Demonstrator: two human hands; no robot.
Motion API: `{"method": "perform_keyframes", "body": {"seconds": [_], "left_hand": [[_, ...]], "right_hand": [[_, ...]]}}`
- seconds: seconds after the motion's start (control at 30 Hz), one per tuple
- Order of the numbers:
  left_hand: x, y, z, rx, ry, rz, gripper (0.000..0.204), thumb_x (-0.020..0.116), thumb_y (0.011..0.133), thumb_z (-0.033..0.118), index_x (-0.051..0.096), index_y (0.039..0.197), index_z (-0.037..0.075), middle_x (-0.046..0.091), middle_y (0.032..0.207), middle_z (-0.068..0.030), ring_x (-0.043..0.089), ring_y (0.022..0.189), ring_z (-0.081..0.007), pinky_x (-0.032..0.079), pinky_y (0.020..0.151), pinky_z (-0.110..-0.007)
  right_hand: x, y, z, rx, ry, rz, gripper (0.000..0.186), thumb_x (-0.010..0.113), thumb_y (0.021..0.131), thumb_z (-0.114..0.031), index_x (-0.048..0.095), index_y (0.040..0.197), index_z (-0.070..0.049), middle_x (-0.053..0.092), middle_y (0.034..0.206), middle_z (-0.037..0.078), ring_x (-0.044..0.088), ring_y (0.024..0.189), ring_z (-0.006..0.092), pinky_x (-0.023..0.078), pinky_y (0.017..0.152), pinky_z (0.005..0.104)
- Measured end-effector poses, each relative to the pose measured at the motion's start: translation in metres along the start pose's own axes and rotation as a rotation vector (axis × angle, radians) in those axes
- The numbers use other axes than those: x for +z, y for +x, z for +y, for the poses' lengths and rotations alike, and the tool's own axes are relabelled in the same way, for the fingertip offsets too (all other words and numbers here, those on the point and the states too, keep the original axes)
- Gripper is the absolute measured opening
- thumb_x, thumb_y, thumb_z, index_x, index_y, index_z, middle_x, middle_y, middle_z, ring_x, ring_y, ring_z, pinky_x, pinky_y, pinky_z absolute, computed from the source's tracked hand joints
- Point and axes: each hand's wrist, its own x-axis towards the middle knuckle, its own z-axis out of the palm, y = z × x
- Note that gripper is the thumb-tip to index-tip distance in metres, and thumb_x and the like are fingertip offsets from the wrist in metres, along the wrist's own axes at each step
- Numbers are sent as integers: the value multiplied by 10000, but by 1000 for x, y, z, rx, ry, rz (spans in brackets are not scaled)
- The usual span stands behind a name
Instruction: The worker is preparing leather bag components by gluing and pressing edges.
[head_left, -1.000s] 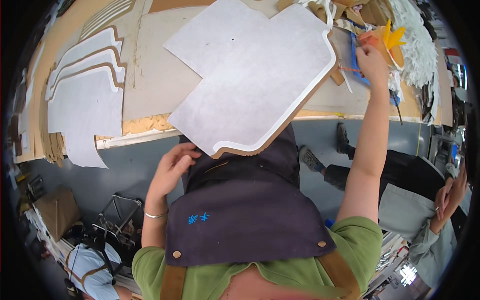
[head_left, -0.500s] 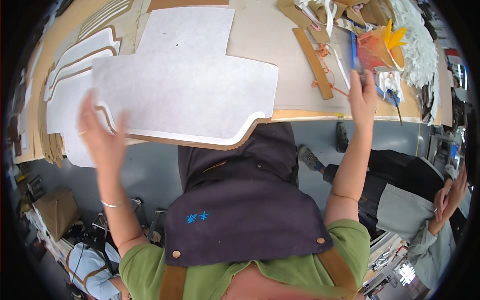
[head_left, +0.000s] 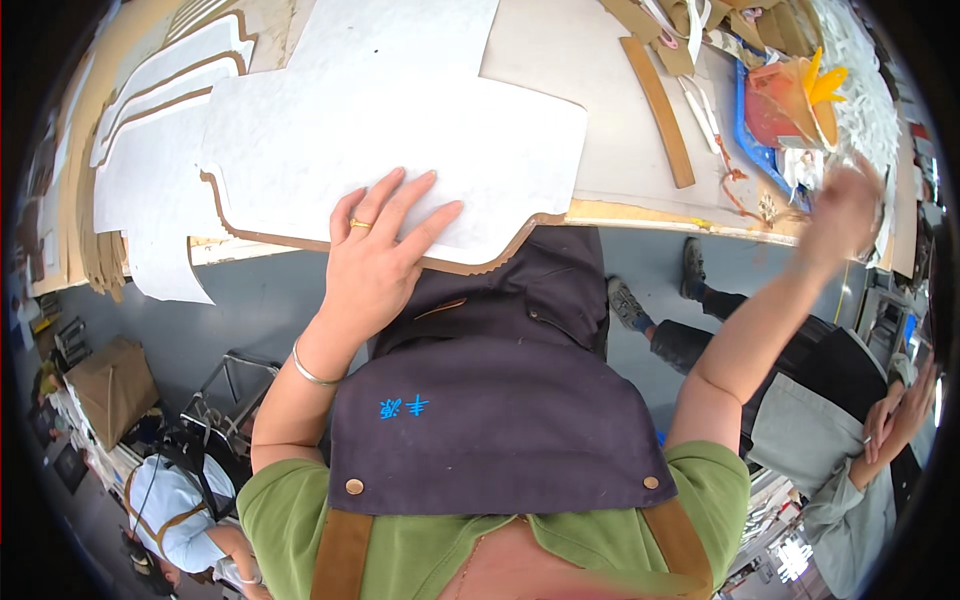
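A large white panel (head_left: 400, 120), with brown showing along its curved near edge, lies across the table. My left hand (head_left: 385, 235) rests on its near part, fingers spread and flat, holding nothing. Off to the right, my right hand (head_left: 848, 210) is over the table's near edge. It is smeared by motion, so I cannot tell what its fingers hold, if anything. An orange cord (head_left: 735, 175) trails over the table toward that hand. Beside it stand a blue tray (head_left: 742, 110) and a reddish container (head_left: 778, 105) with yellow pieces sticking out.
Smaller white panels with brown edges (head_left: 150, 190) overlap at the left. A brown strip (head_left: 657, 112) lies right of the large panel. Brown scraps (head_left: 780, 25) and a heap of white shreds (head_left: 868, 100) fill the far right. Another person's hands (head_left: 900, 410) are at the lower right.
My left hand has come right from the panel's left side and now lies flat on it. My right hand has swung right, away from the blue tray. The orange cord has shifted right.
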Motion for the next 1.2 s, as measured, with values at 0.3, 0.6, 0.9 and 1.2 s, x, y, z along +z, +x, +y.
{"method": "perform_keyframes", "body": {"seconds": [0.3,0.6,0.9,1.2], "left_hand": [[-32,3,-15,13,-203,-157,598,765,736,150,617,1315,179,519,1436,-62,444,1354,-308,334,1095,-451],[-2,141,-63,288,-222,-31,669,831,702,276,589,1301,101,602,1311,-108,522,1259,-306,373,1061,-444],[-19,197,-7,310,-215,-574,407,832,695,227,690,1022,31,695,1015,-117,642,921,-282,476,870,-395],[-123,232,-9,-28,-1112,266,251,717,881,106,651,1063,-53,719,967,-120,673,827,-149,551,729,-293]], "right_hand": [[88,-52,-50,151,125,-440,333,725,858,-209,672,1174,-119,556,1272,196,522,1174,413,427,989,479],[18,-123,-198,284,955,-1574,319,696,907,-353,697,941,-35,682,748,30,594,625,82,494,610,257],[31,-153,-212,882,1304,-1403,270,597,998,-257,650,897,-12,654,728,24,504,548,63,420,519,217],[32,-114,-197,665,1308,-909,619,788,808,-82,482,1322,73,609,1223,123,571,1142,210,456,997,353]]}}
